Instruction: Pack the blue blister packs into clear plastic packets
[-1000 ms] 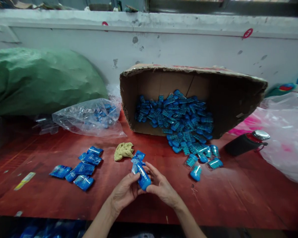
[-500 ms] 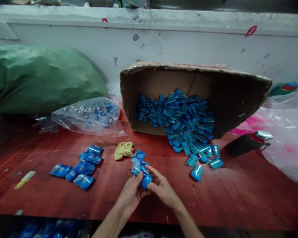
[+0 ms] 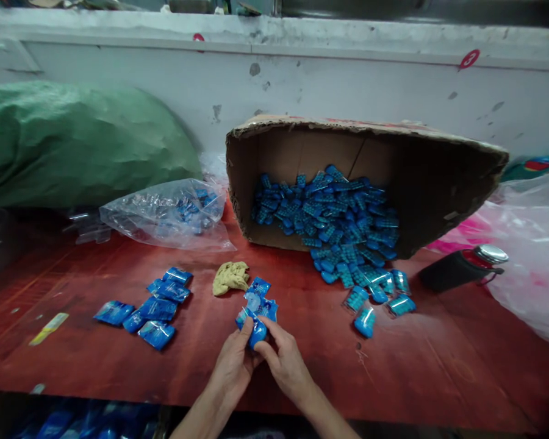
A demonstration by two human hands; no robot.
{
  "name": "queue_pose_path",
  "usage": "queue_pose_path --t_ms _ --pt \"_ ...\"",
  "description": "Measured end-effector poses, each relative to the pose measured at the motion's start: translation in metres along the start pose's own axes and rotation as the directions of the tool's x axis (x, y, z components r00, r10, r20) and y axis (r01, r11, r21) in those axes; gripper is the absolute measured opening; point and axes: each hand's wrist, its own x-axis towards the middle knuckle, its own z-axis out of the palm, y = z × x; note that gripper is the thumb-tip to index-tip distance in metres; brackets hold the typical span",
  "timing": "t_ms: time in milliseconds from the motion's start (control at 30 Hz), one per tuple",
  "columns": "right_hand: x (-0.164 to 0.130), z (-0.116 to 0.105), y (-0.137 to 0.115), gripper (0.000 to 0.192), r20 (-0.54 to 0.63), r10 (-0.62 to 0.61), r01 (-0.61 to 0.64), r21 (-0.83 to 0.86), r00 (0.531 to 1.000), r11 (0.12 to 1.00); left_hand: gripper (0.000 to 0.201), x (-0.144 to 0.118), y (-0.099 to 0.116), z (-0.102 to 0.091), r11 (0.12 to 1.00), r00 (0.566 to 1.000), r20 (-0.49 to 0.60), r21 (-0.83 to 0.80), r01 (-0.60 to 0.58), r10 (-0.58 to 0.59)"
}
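Note:
My left hand (image 3: 232,364) and my right hand (image 3: 287,363) are together near the front of the red table, both closed on a small glossy blue packet (image 3: 257,334). The left thumb lies across its left side, and the right fingers pinch its right side. Just beyond the fingertips lie a few flat blue printed pieces (image 3: 260,286), partly covered by the held packet. A crumpled yellowish lump (image 3: 230,278) is beside them. To the left, several filled blue packets (image 3: 158,309) form a loose cluster.
A cardboard box (image 3: 281,241) on its side spills many clear-wrapped blue-teal pieces (image 3: 338,219) onto the table (image 3: 302,390). A black bottle (image 3: 443,271) lies at right by a pink-white plastic bag (image 3: 540,262). A clear bag (image 3: 165,213) and large green sack (image 3: 82,146) are at left.
Both hands have moved slightly left with the blue packet, which now sits closer to the left thumb. More of the flat blue pieces beyond show. The view has shifted a little.

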Motion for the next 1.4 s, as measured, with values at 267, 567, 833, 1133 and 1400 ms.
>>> queue_pose_path --t_ms 267,567,833,1133,1400 --pt "0.028 -0.018 0.007 0.035 0.04 -0.074 0.084 -0.416 0.996 0.905 0.04 -0.01 0.079 -0.034 0.938 0.956 -0.147 -0.203 -0.28 0.253" --pt "0.123 0.026 0.013 0.027 0.081 -0.102 0.126 -0.801 0.991 0.585 0.038 0.042 0.08 -0.034 0.42 0.622 0.052 0.694 -0.585 0.781" --pt "0.124 0.008 0.014 0.017 0.229 -0.116 0.253 -0.777 0.967 0.577 0.036 0.112 0.072 -0.042 -0.348 0.532 0.549 0.83 -0.436 0.644" --pt "0.047 -0.015 0.038 0.012 0.028 -0.076 0.062 -0.87 0.997 0.49 0.04 0.084 0.047 -0.039 -0.23 0.42 0.434 0.861 -0.453 0.797" --pt "0.039 -0.016 0.014 0.015 0.003 -0.308 0.198 -0.772 0.951 0.604 0.051 0.035 0.01 -0.019 0.691 0.91 0.024 0.642 -0.332 0.415"
